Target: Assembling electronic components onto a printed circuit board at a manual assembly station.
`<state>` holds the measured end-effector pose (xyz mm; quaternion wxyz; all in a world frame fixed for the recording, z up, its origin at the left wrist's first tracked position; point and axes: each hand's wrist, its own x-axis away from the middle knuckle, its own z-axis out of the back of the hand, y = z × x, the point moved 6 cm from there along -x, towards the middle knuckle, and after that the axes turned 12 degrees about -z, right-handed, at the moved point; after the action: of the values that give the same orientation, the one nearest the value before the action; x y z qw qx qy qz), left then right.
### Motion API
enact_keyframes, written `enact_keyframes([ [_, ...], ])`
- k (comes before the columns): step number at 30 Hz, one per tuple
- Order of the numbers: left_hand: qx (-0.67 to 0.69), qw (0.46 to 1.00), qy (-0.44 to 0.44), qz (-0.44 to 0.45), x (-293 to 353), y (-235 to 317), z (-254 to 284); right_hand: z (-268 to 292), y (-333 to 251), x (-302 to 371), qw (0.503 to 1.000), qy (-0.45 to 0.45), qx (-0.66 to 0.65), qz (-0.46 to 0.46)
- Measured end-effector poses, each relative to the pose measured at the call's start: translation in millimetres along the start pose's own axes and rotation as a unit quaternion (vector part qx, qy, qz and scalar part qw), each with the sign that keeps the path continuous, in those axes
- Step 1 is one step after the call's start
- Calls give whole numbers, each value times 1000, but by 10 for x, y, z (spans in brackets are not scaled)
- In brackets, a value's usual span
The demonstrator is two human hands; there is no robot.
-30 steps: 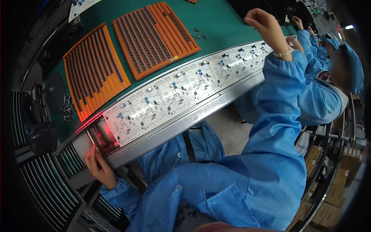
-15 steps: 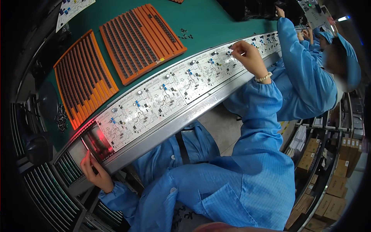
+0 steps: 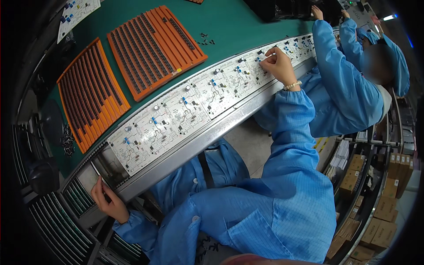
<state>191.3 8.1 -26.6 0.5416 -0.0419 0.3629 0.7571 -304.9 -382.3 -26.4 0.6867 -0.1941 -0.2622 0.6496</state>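
Observation:
A row of white circuit boards [image 3: 161,121] with blue, black and silver components lies along the metal conveyor rail [image 3: 194,148]. My right hand [image 3: 279,66] is over a board in the right part of the row, thumb and fingertips pinched close to its components. Whatever is in the pinch is too small to make out. At the conveyor's left end my left hand [image 3: 109,202] has its fingers stretched out. Its fingertips touch or nearly touch the edge of a pale panel [image 3: 87,177], beside a dark gap in the line.
Two orange trays [image 3: 194,51] [image 3: 115,115] with rows of black parts stand on the green table [image 3: 221,17]. Loose black parts [image 3: 205,39] lie beside them. Another person in blue [image 3: 344,84] works at the right. Cardboard boxes [image 3: 382,214] fill shelves at the lower right.
The red glow in the gap at the conveyor's left end has gone. My right hand stays over the boards, its fingers slightly shifted. The other person's second hand has come up.

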Motion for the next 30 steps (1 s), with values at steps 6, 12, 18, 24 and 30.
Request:
enact_keyframes([
  [6, -13, 1000, 2, -17, -18, 5, 17, -14, -1, 7, 1000, 9, 13, -10],
  [12, -16, 1000, 7, -22, 1, -21, 35, -21, -184, 68, 995, 25, 100, 11],
  [18, -14, 999, 11, -28, -4, -10, 38, 55, -679, 45, 980, 70, 165, 84],
  [24, -20, 999, 15, -37, 40, -92, 44, -721, -1428, -56, 934, 50, 167, 311],
  [30, -16, 999, 27, -32, 78, -120, 89, -989, -1460, -92, 922, 46, 262, 280],
])
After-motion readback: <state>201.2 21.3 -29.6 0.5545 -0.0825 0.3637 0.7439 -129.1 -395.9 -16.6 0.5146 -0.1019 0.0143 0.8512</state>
